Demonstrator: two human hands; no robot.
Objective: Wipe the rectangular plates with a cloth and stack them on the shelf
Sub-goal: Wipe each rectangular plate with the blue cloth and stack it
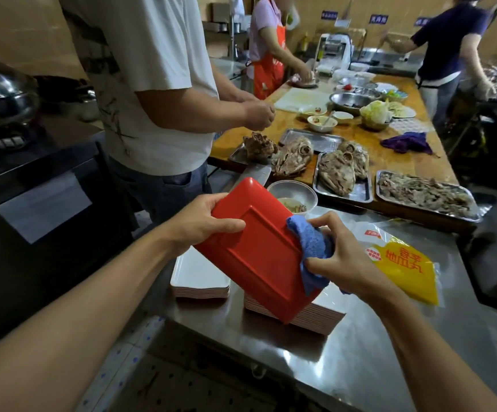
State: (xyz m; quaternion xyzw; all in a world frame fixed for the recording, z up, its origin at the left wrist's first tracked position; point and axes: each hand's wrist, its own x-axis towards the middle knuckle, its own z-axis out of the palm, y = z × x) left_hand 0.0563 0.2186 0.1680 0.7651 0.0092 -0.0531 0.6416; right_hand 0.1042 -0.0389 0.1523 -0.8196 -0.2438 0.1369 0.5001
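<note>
At the far left a dark cooker [18, 162] carries a steel pot lid [3, 93], and a person in a white T-shirt [140, 78] stands between it and the wooden table [390, 162] loaded with trays of cooked meat [342, 173].

Nearer, the left hand [202, 221] reaches in from the lower left, forearm long and nearly straight. Its grip is closed on the upper left edge of the red rectangular plate [259, 251], thumb lying across the underside and fingers curled behind the rim. The plate is held in the air, tilted, with its red underside turned up toward the wearer and its long axis running from upper left down to lower right. Below it, on the steel bench [360, 367], sit two stacks of rectangular plates: the left stack [199, 281], white face up, and the right stack [315, 319], mostly hidden behind the held plate.

Along the plate's right long edge lies the blue cloth [312, 251], bunched and pressed against the red surface. The right hand [345, 254] holds it, fingers and thumb pinched round the wad, wrist bent inward, forearm coming from the lower right. So the cloth hand is the working one, and the plate's unwiped underside stretches left and down from it; a stroke along that long axis looks like what is called for.

Further right, a yellow plastic packet [401, 266] lies flat on the bench.
</note>
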